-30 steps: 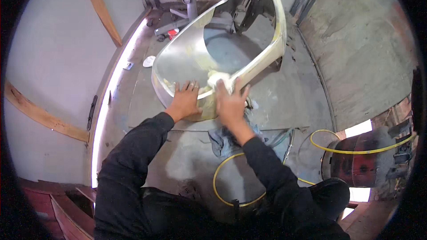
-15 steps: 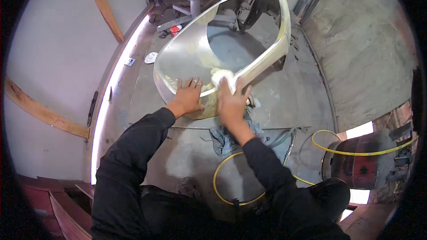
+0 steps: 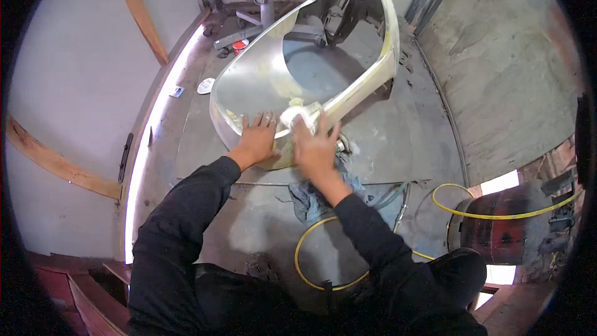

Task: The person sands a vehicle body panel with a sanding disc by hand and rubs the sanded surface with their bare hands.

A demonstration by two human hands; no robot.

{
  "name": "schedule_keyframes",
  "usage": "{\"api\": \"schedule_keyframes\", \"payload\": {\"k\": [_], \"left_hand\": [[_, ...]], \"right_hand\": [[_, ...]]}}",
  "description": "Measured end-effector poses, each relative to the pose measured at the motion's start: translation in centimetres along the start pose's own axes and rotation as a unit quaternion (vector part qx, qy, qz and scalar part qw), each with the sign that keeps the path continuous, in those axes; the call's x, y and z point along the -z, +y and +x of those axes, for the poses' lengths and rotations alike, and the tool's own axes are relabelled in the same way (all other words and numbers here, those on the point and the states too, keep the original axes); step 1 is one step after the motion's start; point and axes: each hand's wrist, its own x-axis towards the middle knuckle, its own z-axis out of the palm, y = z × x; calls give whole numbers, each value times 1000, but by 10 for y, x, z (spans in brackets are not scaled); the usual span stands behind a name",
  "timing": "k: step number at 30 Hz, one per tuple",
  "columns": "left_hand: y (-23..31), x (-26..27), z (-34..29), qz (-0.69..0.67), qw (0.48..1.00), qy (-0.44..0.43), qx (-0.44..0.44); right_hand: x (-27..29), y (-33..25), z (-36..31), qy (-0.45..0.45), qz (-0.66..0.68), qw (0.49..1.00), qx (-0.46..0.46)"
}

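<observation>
A large curved body panel, silvery grey with pale yellowish patches and a dark inner face at its far end, stands on the floor sheet in front of me. My left hand lies on its near rim, fingers stretched out and flat. Close beside it, my right hand presses a soft-looking white pad against the rim, its fingers partly over the pad. What the pad is made of cannot be made out. A crumpled grey-blue cloth lies on the floor below my right hand.
A wheeled metal stand is behind the panel, near a red can and a white oval piece. A yellow hose loops by my right forearm toward a dark red tank. Walls rise left and right.
My right hand has slid left along the rim with the white pad, closer to my left hand. The left hand keeps its place on the panel. The whole view has shifted slightly.
</observation>
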Motion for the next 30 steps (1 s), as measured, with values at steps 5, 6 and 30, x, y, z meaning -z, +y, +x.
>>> {"api": "schedule_keyframes", "payload": {"k": [5, 6, 30], "left_hand": [[-3, 3, -3, -6, 1000, -4, 11], [0, 2, 0, -3, 1000, -11, 11], [-3, 2, 0, -15, 999, -13, 28]], "right_hand": [[13, 2, 27, 0, -40, 998, -54], [0, 0, 5, 15, -68, 997, -14], [1, -24, -18, -6, 11, 1000, -25]]}}
